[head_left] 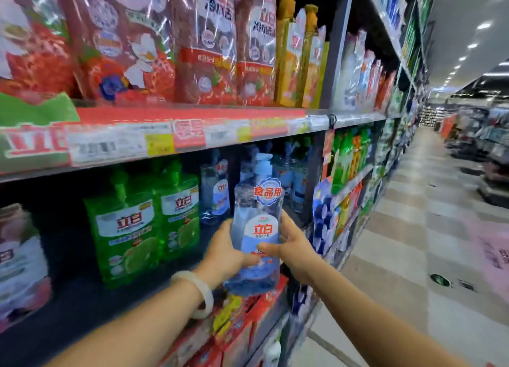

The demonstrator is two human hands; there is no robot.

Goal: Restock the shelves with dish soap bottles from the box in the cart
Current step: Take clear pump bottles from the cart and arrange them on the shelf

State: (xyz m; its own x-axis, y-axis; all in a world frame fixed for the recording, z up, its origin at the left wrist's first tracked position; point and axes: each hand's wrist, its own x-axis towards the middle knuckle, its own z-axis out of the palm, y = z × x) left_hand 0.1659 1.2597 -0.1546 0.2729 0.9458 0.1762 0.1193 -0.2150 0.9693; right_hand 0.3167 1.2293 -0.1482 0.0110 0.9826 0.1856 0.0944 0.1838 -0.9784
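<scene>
A clear blue dish soap bottle (257, 220) with a pump top and a red-and-white label stands upright at the front edge of the middle shelf (82, 306). Both hands hold it. My left hand (224, 252) grips its left side, with a pale bangle on that wrist. My right hand (290, 245) grips its right side, thumb across the label. Behind it, more blue bottles (217, 193) stand at the back of the shelf. The box and the cart are out of view.
Green bottles (143, 223) stand to the left on the same shelf. Red refill bags (203, 41) and yellow bottles (294, 60) fill the shelf above. A red price strip (170, 135) runs overhead. The tiled aisle (413, 229) stretches away on the right.
</scene>
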